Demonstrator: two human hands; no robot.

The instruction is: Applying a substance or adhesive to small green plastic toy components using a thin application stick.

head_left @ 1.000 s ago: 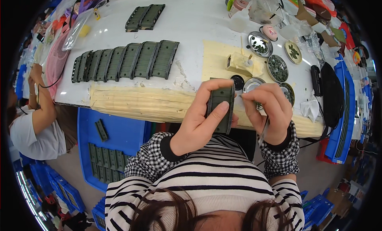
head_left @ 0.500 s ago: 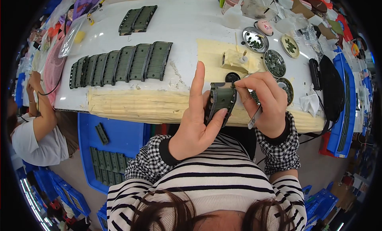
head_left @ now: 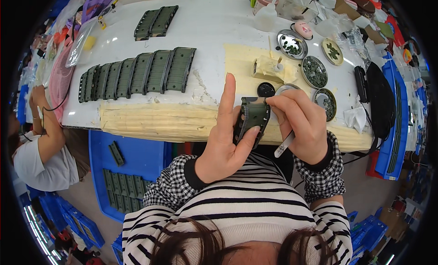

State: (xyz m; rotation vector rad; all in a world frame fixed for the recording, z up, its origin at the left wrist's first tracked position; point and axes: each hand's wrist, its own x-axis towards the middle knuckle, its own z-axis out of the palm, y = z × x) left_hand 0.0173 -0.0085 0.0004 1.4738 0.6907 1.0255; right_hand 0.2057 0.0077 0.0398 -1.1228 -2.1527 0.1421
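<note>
My left hand (head_left: 222,148) grips a green model tank hull (head_left: 256,110) with track-like toothed sides, the thumb across its near end and the index finger stretched upward. The fingertips of my right hand (head_left: 308,125) pinch together at the hull's far right corner; any small part between them is too tiny to make out. Tucked in the right palm are metal tweezers (head_left: 284,145), their flat end sticking out toward me. A small black round dish (head_left: 265,89) lies just beyond the hull.
Several similar green hulls (head_left: 137,75) stand in a row at left, with two more hulls (head_left: 156,23) behind. Round dishes of small green parts (head_left: 315,72) and a tape-wrapped block (head_left: 268,69) are at right. A blue bin (head_left: 132,144) sits below left, near another person's sleeve (head_left: 48,162).
My right hand has tilted slightly and drawn down a little, so more of the tweezers shows. The left hand and the hull have barely shifted.
</note>
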